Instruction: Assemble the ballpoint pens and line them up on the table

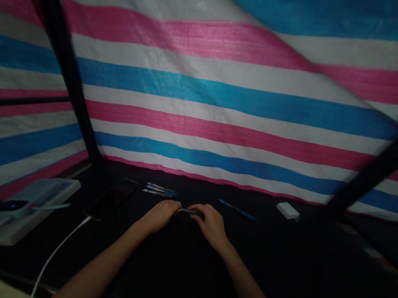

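Between my two hands a dark pen [188, 211] lies roughly level, just above or on the black table [179, 270]. The fingers of my left hand [162, 215] are closed on its left end. My right hand [210, 222] pinches its right end, and its fingertips partly cover the pen. Beyond my left hand several blue-and-clear pens [159, 190] lie side by side. A single blue pen [237, 210] rests to the right of my right hand, slanting down to the right.
A dark phone [111, 199] with a white cable [60, 248] lies at left. Farther left, a device [11, 207] sits on a translucent case [42, 203]. A white adapter [288, 210] is at right. Striped sheeting [205, 92] and dark frame bars [378, 163] enclose the table.
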Motion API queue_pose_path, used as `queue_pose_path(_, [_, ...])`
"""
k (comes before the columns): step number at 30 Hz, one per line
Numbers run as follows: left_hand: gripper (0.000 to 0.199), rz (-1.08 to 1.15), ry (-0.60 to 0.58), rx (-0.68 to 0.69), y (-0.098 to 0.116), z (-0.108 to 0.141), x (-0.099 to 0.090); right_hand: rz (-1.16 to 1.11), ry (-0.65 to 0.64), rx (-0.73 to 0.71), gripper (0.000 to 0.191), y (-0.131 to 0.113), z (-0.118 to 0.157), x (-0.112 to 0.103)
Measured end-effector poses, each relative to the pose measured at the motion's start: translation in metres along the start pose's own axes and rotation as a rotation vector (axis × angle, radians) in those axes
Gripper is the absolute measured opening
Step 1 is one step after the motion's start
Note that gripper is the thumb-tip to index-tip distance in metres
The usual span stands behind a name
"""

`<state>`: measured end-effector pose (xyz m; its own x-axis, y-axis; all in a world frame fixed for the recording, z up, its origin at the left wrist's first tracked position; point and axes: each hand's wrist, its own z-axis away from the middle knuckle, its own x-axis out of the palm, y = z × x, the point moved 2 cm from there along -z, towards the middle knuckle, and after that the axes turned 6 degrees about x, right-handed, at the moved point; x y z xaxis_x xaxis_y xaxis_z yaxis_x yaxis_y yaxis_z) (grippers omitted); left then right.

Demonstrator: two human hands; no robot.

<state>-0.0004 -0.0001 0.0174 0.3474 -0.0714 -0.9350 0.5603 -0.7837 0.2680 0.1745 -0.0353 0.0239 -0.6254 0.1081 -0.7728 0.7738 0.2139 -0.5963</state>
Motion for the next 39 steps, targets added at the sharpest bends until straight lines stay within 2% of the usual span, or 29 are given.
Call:
queue_pose_path(3, [0.019, -0.028, -0.011, 0.008, 0.001, 0.000, 0.000, -0.127, -0.119, 0.019, 0.031, 0.002, 0.000, 0.006])
queue_pose_path(5, [0.019, -0.047, -0.035, 0.019, 0.003, 0.000, 0.001, -0.161, -0.222, 0.052, 0.032, 0.005, -0.001, 0.010])
queue_pose_path(6, [0.019, -0.054, -0.041, 0.024, 0.003, 0.000, 0.002, -0.162, -0.231, 0.052, 0.030, 0.006, -0.001, 0.011])
queue_pose_path(8, [0.019, -0.065, -0.038, 0.034, 0.004, 0.000, 0.002, -0.167, -0.151, 0.009, 0.024, 0.007, -0.003, 0.011])
queue_pose_path(10, [0.019, -0.077, -0.023, 0.041, 0.004, 0.000, 0.002, -0.201, -0.027, -0.033, 0.030, 0.007, -0.004, 0.008])
queue_pose_path(12, [0.018, -0.090, -0.016, 0.045, 0.004, 0.000, 0.002, -0.243, 0.023, -0.031, 0.036, 0.008, -0.004, 0.006])
queue_pose_path(16, [0.017, -0.122, -0.012, 0.068, 0.001, 0.000, 0.004, -0.220, -0.110, 0.051, 0.027, 0.010, -0.005, 0.009])
queue_pose_path(18, [0.017, -0.154, -0.022, 0.087, 0.001, 0.000, 0.005, -0.215, -0.105, 0.034, 0.023, 0.010, -0.006, 0.010])
queue_pose_path(20, [0.017, -0.176, -0.035, 0.101, 0.001, -0.001, 0.006, -0.278, -0.065, -0.004, 0.031, 0.011, -0.006, 0.010])
queue_pose_path(22, [0.016, -0.176, -0.031, 0.107, 0.001, -0.001, 0.006, -0.366, -0.083, 0.008, 0.041, 0.011, -0.007, 0.012])
queue_pose_path(26, [0.016, -0.176, -0.027, 0.117, 0.002, -0.001, 0.005, -0.415, -0.252, 0.071, 0.032, 0.011, -0.005, 0.017])
queue_pose_path(29, [0.016, -0.153, -0.020, 0.100, 0.002, -0.001, 0.004, -0.329, -0.166, 0.043, 0.029, 0.011, -0.005, 0.015])
queue_pose_path(31, [0.016, -0.142, -0.010, 0.088, 0.002, -0.001, 0.003, -0.356, -0.113, 0.049, 0.045, 0.011, -0.006, 0.015])
queue_pose_path(33, [0.017, -0.143, -0.022, 0.091, 0.004, -0.001, 0.003, -0.462, -0.181, 0.088, 0.051, 0.012, -0.006, 0.018])
queue_pose_path(35, [0.018, -0.151, -0.041, 0.102, 0.005, -0.001, 0.004, -0.528, -0.252, 0.112, 0.044, 0.014, -0.005, 0.023])
queue_pose_path(37, [0.018, -0.163, -0.047, 0.108, 0.005, -0.002, 0.005, -0.494, -0.230, 0.081, 0.039, 0.015, -0.005, 0.025])
queue_pose_path(39, [0.017, -0.171, -0.046, 0.114, 0.005, -0.002, 0.006, -0.426, -0.154, 0.041, 0.048, 0.016, -0.005, 0.025])
